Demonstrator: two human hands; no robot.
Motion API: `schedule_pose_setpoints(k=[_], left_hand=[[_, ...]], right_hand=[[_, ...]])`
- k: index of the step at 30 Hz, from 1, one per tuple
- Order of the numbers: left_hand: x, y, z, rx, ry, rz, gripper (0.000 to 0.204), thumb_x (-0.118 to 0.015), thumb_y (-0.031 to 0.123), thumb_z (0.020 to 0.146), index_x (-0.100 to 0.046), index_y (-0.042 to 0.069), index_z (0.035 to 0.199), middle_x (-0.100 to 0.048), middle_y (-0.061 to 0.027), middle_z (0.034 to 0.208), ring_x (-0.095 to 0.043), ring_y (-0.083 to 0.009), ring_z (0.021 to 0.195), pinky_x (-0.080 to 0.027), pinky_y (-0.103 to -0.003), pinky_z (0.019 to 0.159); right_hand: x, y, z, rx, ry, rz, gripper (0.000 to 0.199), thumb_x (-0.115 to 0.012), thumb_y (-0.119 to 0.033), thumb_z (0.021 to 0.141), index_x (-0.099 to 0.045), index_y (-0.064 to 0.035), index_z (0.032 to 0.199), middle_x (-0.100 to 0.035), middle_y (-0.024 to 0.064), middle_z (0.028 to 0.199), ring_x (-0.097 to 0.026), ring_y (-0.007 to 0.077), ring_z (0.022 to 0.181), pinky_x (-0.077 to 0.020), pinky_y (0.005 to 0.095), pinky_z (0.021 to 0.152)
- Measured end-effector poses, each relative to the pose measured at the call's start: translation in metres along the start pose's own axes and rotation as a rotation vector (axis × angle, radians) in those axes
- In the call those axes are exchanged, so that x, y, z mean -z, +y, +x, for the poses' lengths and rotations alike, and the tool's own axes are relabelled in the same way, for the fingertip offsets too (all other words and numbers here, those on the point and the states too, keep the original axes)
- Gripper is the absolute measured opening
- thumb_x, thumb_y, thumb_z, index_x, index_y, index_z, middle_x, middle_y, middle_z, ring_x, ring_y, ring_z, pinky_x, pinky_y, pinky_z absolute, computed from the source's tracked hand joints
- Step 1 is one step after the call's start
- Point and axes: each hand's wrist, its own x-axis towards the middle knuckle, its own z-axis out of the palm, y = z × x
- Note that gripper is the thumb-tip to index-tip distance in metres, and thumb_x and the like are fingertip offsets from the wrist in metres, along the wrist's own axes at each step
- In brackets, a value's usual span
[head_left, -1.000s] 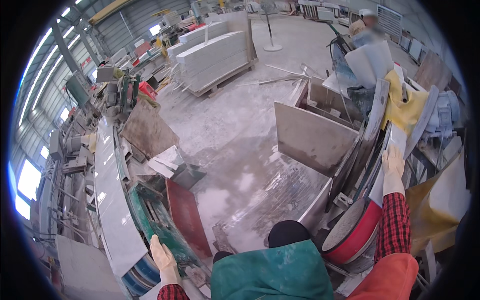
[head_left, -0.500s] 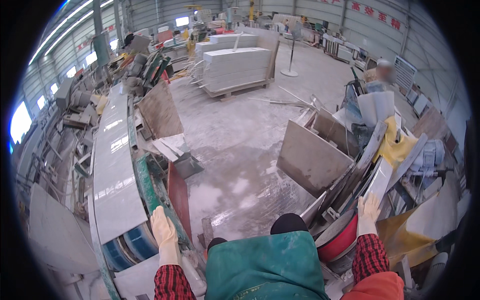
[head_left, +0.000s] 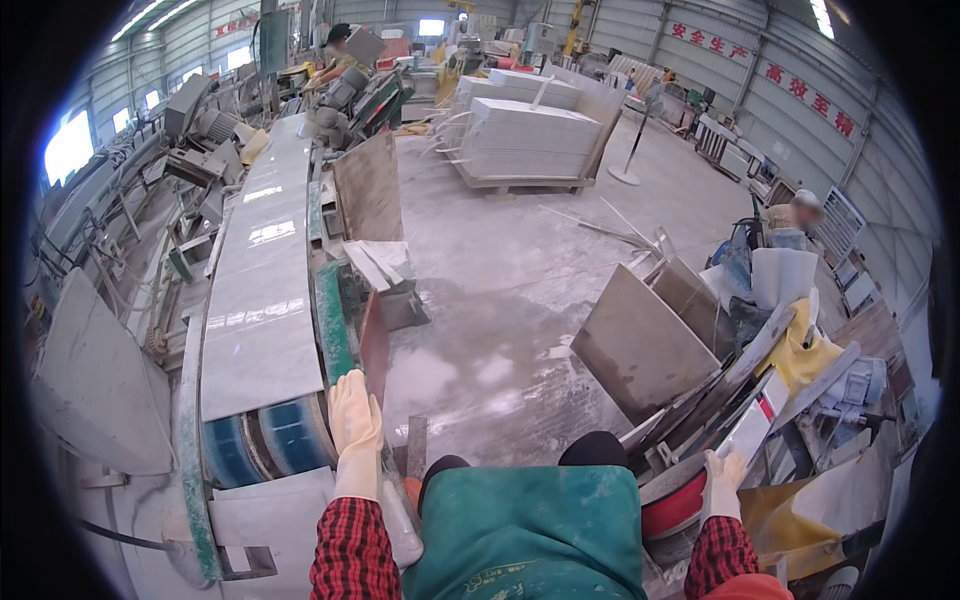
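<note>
My left hand (head_left: 354,425), in a pale rubber glove, rests with fingers together against the green side rail (head_left: 331,320) of a roller conveyor, right beside the edge of a glossy grey stone slab (head_left: 262,300) lying on the blue rollers (head_left: 258,452). My right hand (head_left: 723,478), also gloved, hangs low at my right side next to a red round drum (head_left: 672,505) and the lower end of leaning stone offcuts (head_left: 740,400). Neither hand grips anything that I can see. My green apron (head_left: 530,535) and dark shoes fill the bottom middle.
A brown slab (head_left: 640,345) leans on a cluttered rack at right. Another brown slab (head_left: 368,188) stands by the conveyor. Stacked pale slabs on a pallet (head_left: 525,140) sit far ahead. One person (head_left: 790,222) stands at right, another (head_left: 338,50) far along the line. Wet grey concrete floor (head_left: 510,290) lies between.
My view has swung to the left, toward the conveyor. My left hand rose onto the conveyor rail; my right hand dropped from the leaning offcuts down beside the red drum.
</note>
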Motion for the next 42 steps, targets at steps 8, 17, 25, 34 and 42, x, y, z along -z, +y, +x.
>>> schedule_pose_setpoints(k=[8,17,25,34,42], left_hand=[[0.007,0.004,0.002,0.065,-0.056,-0.063,0.035,-0.063,0.005,0.082,-0.053,0.002,0.116,-0.060,-0.0199,0.113,-0.054,-0.0402,0.109,-0.043,-0.047,0.098],[-0.002,-0.001,0.000,0.018,0.042,-0.072,0.031,-0.065,0.006,0.080,-0.055,0.003,0.109,-0.062,-0.0191,0.108,-0.056,-0.0398,0.104,-0.044,-0.047,0.093],[-0.059,0.023,0.006,0.366,-0.069,-0.899,0.051,-0.059,0.022,0.100,-0.048,0.001,0.144,-0.054,-0.0172,0.144,-0.053,-0.0316,0.132,-0.042,-0.040,0.110],[-0.028,0.032,0.005,0.481,-0.226,-1.838,0.045,-0.047,0.025,0.106,-0.039,0.008,0.147,-0.047,-0.0130,0.149,-0.046,-0.0323,0.136,-0.041,-0.046,0.114],[0.072,-0.075,-0.015,1.229,0.681,-1.800,0.033,-0.044,0.018,0.107,-0.049,-0.003,0.131,-0.060,-0.0200,0.131,-0.060,-0.0366,0.120,-0.054,-0.052,0.102]], right_hand=[[-0.006,0.004,0.019,-0.213,-0.060,0.276,0.087,-0.084,-0.029,0.068,-0.047,-0.0116,0.145,-0.050,0.0207,0.143,-0.050,0.0390,0.132,-0.0424,0.0436,0.110],[0.015,0.002,0.102,0.021,-0.043,0.828,0.084,-0.082,-0.014,0.061,-0.053,0.0028,0.138,-0.065,0.0163,0.122,-0.064,0.0274,0.103,-0.0506,0.0336,0.090],[0.073,-0.254,-0.026,0.551,-0.502,0.855,0.082,-0.079,-0.002,0.055,-0.059,-0.0068,0.134,-0.066,0.0104,0.106,-0.063,0.0184,0.066,-0.0499,0.0318,0.051],[0.098,-0.446,-0.223,1.843,-0.502,0.260,0.072,-0.083,-0.027,0.064,-0.061,-0.0124,0.132,-0.062,0.0157,0.131,-0.061,0.0331,0.117,-0.0534,0.0380,0.098],[0.076,-0.515,-0.306,2.149,-0.215,0.092,0.084,-0.082,-0.045,0.074,-0.046,-0.0170,0.145,-0.052,0.0069,0.134,-0.045,0.0275,0.127,-0.0284,0.0440,0.117]])
